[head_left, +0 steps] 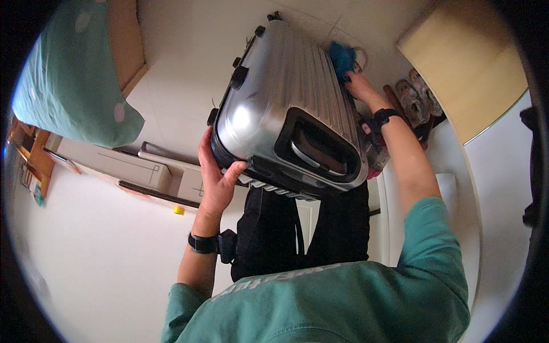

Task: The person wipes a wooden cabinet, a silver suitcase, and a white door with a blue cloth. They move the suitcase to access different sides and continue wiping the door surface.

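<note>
A ribbed silver hard-shell suitcase [274, 94] with black corner fittings stands tilted before me, its black-framed recessed handle towards my body. My left hand [218, 176] grips the suitcase's lower left corner, thumb on the black edge and fingers round the side. On the far right side of the case, my right hand [360, 85] has its fingers closed on a blue cloth [342, 58], which lies against the ribbed shell. Part of that hand's grip is hidden by the cloth and the case.
Wrapped shoes [411, 100] and other bagged things lie right of the case, beside a light wooden panel [472, 64]. At upper left, a green bedspread [81, 85] hangs over a bed. White drawers [128, 167] are at the left. A small yellow object [179, 210] is below them.
</note>
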Tool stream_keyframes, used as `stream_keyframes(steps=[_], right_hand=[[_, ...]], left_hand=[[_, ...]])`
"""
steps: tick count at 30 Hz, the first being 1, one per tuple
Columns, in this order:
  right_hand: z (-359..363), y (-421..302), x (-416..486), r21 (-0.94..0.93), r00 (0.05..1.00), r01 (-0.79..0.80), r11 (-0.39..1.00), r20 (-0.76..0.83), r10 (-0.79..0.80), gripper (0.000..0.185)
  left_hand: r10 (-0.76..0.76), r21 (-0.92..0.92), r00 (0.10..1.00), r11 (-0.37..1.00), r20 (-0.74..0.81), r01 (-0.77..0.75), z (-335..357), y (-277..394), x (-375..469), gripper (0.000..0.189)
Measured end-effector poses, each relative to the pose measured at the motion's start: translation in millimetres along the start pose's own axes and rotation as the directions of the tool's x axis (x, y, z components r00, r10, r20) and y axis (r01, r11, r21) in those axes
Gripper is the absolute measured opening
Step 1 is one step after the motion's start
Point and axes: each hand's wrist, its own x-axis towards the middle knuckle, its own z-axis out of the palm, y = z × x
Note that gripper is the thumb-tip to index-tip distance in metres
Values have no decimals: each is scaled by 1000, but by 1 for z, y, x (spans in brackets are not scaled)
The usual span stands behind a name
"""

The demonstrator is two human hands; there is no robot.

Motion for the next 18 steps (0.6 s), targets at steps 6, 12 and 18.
stream_keyframes(steps=[6, 12, 18], right_hand=[[-23, -26, -11, 108, 990, 57, 993, 125, -70, 50], [-85, -179, -24, 366, 718, 665, 651, -74, -692, 49], [-73, -146, -56, 96, 791, 608, 788, 9, -612, 60]], left_hand=[[16, 32, 1000, 999, 10, -16, -1, -1, 1, 107], [47, -89, 997, 995, 58, -42, -4, -6, 0, 97], [16, -72, 998, 997, 53, -12, -4, -5, -1, 95]])
